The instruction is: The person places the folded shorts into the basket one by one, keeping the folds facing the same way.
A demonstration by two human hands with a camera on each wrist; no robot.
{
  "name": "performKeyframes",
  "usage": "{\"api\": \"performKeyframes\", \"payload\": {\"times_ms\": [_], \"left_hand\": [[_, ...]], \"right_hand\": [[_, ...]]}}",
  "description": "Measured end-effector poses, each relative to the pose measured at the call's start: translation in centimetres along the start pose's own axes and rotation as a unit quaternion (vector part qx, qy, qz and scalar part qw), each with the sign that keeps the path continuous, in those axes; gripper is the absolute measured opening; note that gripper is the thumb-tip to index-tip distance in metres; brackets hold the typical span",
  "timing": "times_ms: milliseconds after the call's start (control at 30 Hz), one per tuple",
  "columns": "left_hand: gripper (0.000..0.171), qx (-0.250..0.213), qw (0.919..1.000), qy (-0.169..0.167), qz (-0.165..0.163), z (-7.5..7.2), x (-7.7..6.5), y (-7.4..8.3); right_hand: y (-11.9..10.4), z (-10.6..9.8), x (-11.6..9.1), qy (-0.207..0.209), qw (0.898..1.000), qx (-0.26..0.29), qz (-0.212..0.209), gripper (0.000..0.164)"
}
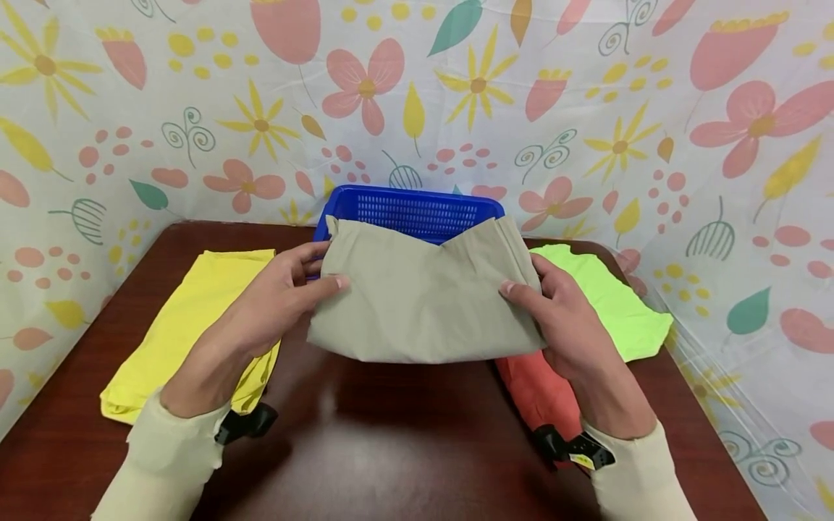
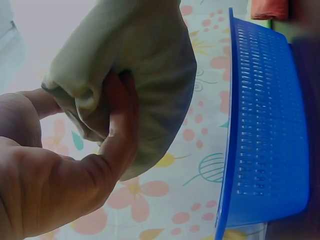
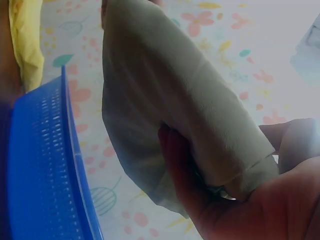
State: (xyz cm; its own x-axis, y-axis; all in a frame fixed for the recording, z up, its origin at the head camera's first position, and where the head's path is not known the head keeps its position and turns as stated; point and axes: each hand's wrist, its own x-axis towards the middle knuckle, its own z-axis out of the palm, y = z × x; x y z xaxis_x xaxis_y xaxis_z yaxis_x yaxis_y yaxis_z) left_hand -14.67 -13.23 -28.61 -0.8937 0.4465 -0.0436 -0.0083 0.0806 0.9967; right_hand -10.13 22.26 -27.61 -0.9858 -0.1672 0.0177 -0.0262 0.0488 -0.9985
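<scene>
A folded grey-beige cloth (image 1: pixel 423 297) is held up over the table between both hands, in front of a blue basket (image 1: pixel 417 194). My left hand (image 1: pixel 276 297) grips its left side, thumb on the near face and fingers behind. On the right side, my right hand (image 1: pixel 567 311) pinches it the same way. In the left wrist view, fingers (image 2: pixel 120 120) press into the folds of the cloth (image 2: pixel 155 65). The right wrist view shows the cloth (image 3: pixel 165 90) gripped between thumb and fingers, with the basket (image 3: pixel 45 165) beyond it.
On the dark wooden table (image 1: pixel 384 449), a yellow cloth (image 1: pixel 189 318) lies at the left. A red cloth (image 1: pixel 537 391) lies partly under my right arm, and a lime green cloth (image 1: pixel 606 304) is at the right. A flower-patterned sheet (image 1: pixel 417 94) hangs behind the table.
</scene>
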Motion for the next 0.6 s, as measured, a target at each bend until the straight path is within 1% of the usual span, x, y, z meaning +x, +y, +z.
{"api": "performKeyframes", "payload": {"times_ms": [133, 233, 367, 500, 600], "left_hand": [[0.068, 0.004, 0.9999, 0.01, 0.0, -0.1, 0.3, 0.3], [0.068, 0.001, 0.9999, 0.011, -0.002, -0.2, 0.7, 0.3], [0.068, 0.002, 0.9998, 0.02, 0.003, -0.3, 1.3, 0.2], [0.067, 0.003, 0.9992, 0.038, 0.012, -0.5, 2.0, 0.4], [0.066, -0.007, 0.9988, 0.047, 0.014, -0.5, 2.4, 0.6]], "right_hand": [[-0.2, 0.1, 0.3, 0.007, 1.0, 0.008, -0.002, 0.037], [-0.2, 0.0, 0.5, 0.01, 1.0, 0.002, -0.003, 0.041], [-0.1, 0.0, 1.3, 0.016, 1.0, 0.003, -0.002, 0.042], [-0.1, 0.1, 2.3, 0.03, 0.999, 0.02, -0.006, 0.035], [-0.2, 0.1, 2.9, 0.042, 0.999, 0.033, -0.008, 0.031]]}}
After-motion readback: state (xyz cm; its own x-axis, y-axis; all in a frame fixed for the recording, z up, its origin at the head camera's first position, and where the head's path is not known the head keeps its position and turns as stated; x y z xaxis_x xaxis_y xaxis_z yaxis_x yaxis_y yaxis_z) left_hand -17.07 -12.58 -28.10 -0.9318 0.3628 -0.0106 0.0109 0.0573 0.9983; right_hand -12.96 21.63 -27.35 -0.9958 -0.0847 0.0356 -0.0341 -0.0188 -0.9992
